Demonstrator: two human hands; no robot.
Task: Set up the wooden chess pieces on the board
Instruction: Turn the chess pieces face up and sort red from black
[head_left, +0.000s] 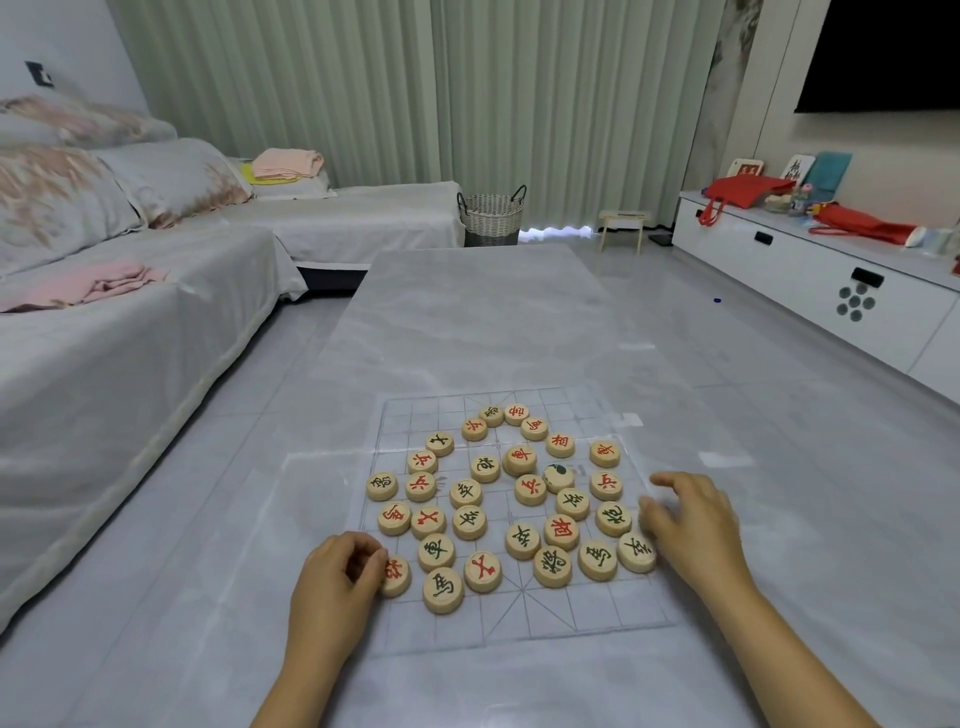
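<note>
Item: wooden chess pieces (469, 521), round pale discs lettered in red or dark green, lying face up in a loose scatter, unsorted, many touching their neighbours.

Location: nearly all lie on the board (571, 618), a clear sheet printed with a faint grid. It lies flat on the near end of a grey marbled surface (467, 322). The board's nearest rows are bare.

Left hand (337, 569): at the near-left corner of the scatter. Its fingers (371, 558) are curled tight and pinch the left rim of a red-lettered piece (397, 577), covering part of its face. The piece lies flat at the board's left edge, just beside a green-lettered disc to its right.

Right hand (693, 519): at the board's right edge, palm down, its fingers (652, 512) loosely bent and spread, holding nothing visible. The fingertips lie just beside a green-lettered corner piece (636, 552) and the disc beyond it; whether they touch either cannot be told.

Surroundings: grey-covered sofa (130, 322) at left, woven basket (491, 210) by the curtains, white low cabinet (810, 270) at right.
</note>
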